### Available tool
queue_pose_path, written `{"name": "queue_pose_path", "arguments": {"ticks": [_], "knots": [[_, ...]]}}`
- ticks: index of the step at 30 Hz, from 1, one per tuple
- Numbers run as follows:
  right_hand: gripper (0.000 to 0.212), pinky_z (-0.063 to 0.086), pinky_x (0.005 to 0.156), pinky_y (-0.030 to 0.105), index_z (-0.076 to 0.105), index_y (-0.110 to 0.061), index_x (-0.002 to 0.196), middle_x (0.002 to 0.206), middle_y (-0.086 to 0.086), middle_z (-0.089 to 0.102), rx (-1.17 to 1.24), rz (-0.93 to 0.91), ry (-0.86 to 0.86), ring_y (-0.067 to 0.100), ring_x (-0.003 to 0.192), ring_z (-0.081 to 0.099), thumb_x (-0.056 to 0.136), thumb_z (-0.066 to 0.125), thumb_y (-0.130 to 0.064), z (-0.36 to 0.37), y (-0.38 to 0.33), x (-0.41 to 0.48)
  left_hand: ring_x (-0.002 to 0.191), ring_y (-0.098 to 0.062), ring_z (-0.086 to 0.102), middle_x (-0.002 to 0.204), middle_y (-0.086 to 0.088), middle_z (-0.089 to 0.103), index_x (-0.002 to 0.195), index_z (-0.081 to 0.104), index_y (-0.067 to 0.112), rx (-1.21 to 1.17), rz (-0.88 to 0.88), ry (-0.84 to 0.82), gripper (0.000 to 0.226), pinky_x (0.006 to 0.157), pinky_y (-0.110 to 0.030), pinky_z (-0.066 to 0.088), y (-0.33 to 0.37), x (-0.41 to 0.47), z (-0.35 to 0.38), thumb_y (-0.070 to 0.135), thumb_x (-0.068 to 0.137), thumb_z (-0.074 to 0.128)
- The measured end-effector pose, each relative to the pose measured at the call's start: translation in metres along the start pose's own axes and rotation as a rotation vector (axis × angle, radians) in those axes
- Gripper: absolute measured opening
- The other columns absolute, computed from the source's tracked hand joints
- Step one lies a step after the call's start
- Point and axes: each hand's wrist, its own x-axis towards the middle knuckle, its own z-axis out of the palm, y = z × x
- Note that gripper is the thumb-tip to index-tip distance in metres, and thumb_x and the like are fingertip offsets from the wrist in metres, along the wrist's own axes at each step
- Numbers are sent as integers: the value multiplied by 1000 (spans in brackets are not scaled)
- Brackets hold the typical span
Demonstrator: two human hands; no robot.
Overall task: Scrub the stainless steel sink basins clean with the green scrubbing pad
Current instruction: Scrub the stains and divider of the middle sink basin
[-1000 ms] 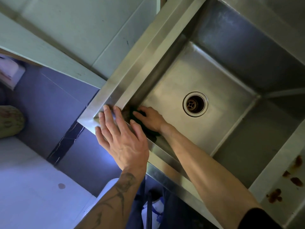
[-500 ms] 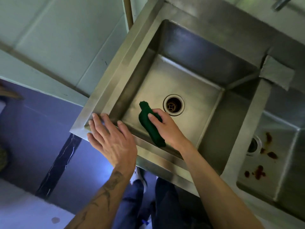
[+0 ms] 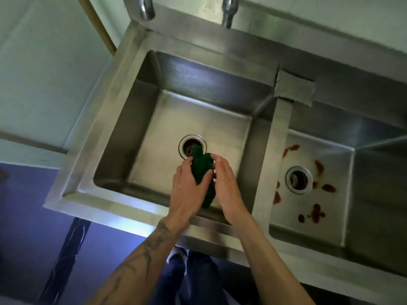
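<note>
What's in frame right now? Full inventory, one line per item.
green scrubbing pad: 1, dark green, held above the left basin
left basin: 1, stainless steel, under the hands
right basin: 1, stainless steel, across the divider
left drain: 1, steel, left basin floor, partly behind the pad
right drain: 1, steel, right basin floor
stains: several, red-brown, right basin floor around its drain
tape patch: 1, grey, far end of the divider
tap spouts: 2, metal, top edge, behind the left basin
trousers: 1, dark blue, bottom of frame, centre
left-hand grip: 1, thumb and fingers round the pad
right-hand grip: 1, fingers fairly straight, against the pad's right side
</note>
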Motion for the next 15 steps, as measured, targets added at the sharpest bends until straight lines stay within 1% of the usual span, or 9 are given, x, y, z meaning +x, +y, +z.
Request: {"name": "queue_pose_path", "arguments": {"ticks": [2, 5, 6, 7, 9, 10, 12, 14, 15], "knots": [[36, 46, 114, 37, 52, -43, 137, 141, -5, 53, -16, 18, 25, 12, 129, 54, 112, 27, -50, -19, -1, -3, 117, -15, 58, 131, 2, 57, 146, 46, 22, -41, -57, -64, 66, 94, -30, 49, 1, 9, 15, 46, 93, 78], [31, 47, 115, 42, 50, -40, 134, 137, -5, 56, -83, -5, 46, 12, 126, 56, 112, 30, -48, -46, 0, -6, 97, -9, 59, 115, 6, 59, 138, 51, 17, -20, -129, -127, 58, 73, -13, 43, 5, 22, 39, 37, 92, 81], [31, 48, 113, 40, 52, -37, 135, 136, -7, 57, -116, -47, 87, 9, 125, 57, 111, 34, -47, -55, 1, -6, 95, -8, 59, 114, 5, 59, 137, 51, 17, -5, -132, -138, 54, 72, -12, 43, 5, 27, 47, 33, 94, 79], [31, 50, 110, 35, 54, -35, 135, 134, -10, 57, -157, -113, 155, 5, 124, 57, 111, 39, -46, -65, 2, -5, 96, -11, 59, 115, 3, 60, 135, 50, 16, 10, -126, -151, 52, 78, -17, 46, 5, 32, 54, 30, 94, 78], [25, 49, 100, 19, 56, -33, 131, 127, -15, 58, -227, -247, 339, -4, 116, 57, 110, 47, -39, -86, 5, -1, 103, -20, 60, 118, -1, 58, 135, 48, 14, 48, -129, -186, 51, 88, -32, 51, 2, 41, 67, 28, 95, 77], [21, 47, 96, 14, 56, -33, 129, 123, -16, 57, -246, -290, 428, -5, 112, 57, 109, 49, -35, -96, 6, 3, 105, -21, 59, 119, -3, 58, 136, 47, 13, 71, -141, -208, 52, 90, -35, 52, -2, 45, 73, 27, 96, 76], [20, 46, 95, 16, 57, -28, 128, 121, -12, 54, -305, -336, 557, 2, 110, 57, 108, 53, -30, -110, 9, 16, 105, -21, 58, 122, -4, 57, 140, 43, 11, 104, -176, -266, 54, 89, -34, 52, -11, 54, 84, 26, 98, 73], [24, 45, 100, 25, 58, -22, 130, 126, -6, 51, -436, -352, 614, 11, 115, 53, 107, 57, -27, -115, 11, 31, 107, -22, 59, 127, -8, 58, 146, 38, 11, 84, -266, -343, 57, 90, -33, 52, -23, 62, 95, 24, 100, 70], [25, 43, 101, 27, 58, -19, 130, 129, -2, 50, -523, -360, 633, 14, 117, 50, 106, 58, -25, -115, 13, 38, 110, -24, 60, 132, -10, 58, 149, 35, 10, 54, -324, -392, 60, 94, -34, 53, -28, 65, 101, 23, 101, 69]]}}
